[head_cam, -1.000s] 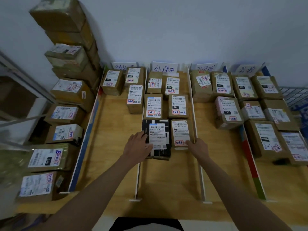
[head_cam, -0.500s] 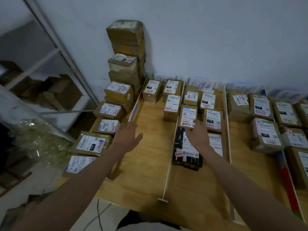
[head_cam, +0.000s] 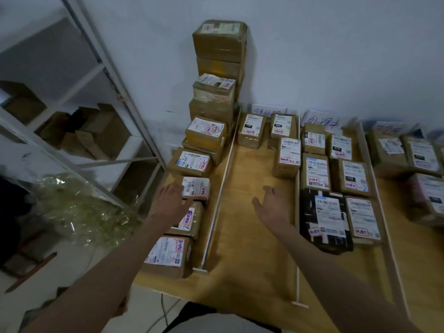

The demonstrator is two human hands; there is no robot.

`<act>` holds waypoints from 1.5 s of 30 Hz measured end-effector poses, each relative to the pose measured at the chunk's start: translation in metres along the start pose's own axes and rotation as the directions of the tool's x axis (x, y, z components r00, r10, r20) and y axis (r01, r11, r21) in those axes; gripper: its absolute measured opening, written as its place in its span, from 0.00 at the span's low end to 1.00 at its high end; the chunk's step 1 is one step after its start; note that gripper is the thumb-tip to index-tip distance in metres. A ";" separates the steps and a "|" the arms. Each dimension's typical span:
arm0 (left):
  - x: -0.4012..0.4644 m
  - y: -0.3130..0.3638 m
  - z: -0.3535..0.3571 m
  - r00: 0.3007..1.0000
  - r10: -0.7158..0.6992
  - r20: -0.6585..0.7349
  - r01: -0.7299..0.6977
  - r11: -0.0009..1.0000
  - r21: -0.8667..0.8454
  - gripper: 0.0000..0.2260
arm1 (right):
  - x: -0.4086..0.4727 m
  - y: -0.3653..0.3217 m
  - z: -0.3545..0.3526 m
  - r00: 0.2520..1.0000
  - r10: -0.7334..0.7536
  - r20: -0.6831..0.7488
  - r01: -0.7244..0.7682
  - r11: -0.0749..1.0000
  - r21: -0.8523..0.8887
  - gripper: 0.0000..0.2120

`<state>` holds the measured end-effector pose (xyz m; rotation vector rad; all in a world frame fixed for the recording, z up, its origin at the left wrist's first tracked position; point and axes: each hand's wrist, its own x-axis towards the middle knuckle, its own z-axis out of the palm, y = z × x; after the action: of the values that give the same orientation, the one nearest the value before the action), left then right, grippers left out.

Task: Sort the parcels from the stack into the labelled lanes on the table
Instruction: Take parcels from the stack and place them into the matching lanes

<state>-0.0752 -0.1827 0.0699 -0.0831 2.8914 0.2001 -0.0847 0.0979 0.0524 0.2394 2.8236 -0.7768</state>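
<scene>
Both hands are off the black parcel point(head_cam: 325, 223) now, so we're reaching our left hand point(head_cam: 171, 205), fingers loose, onto a stack parcel point(head_cam: 196, 187) while our right hand point(head_cam: 272, 209) is hovering wide open over the counter point(head_cam: 252, 248).

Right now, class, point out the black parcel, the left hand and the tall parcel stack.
black parcel point(head_cam: 325, 221), head view, on its white shipping label.
left hand point(head_cam: 169, 204), head view, on the back of the hand.
tall parcel stack point(head_cam: 219, 42), head view, on the top box's front.
</scene>
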 end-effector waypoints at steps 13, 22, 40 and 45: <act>0.072 -0.087 0.025 0.983 0.048 0.178 -0.043 0.999 -0.032 0.24 | 0.021 -0.117 0.104 0.976 0.103 0.190 -0.128 0.984 0.125 0.23; 0.102 -0.088 0.054 0.969 -0.026 0.245 0.112 0.931 -0.347 0.19 | 0.049 -0.145 0.125 0.911 0.264 0.318 -0.381 0.833 0.400 0.20; 0.105 -0.065 0.010 0.988 0.154 -0.002 -0.111 0.706 -0.700 0.22 | 0.063 -0.121 0.047 0.914 0.188 0.358 -0.345 0.825 0.448 0.17; 0.113 -0.039 -0.013 0.971 0.234 -0.049 -0.205 0.709 -0.674 0.20 | 0.049 -0.108 0.028 0.928 0.118 0.354 -0.270 0.867 0.419 0.16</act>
<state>-0.1853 -0.2275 0.0501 0.1430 2.6147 1.2819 -0.1507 -0.0031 0.0693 0.4247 2.2346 -1.3014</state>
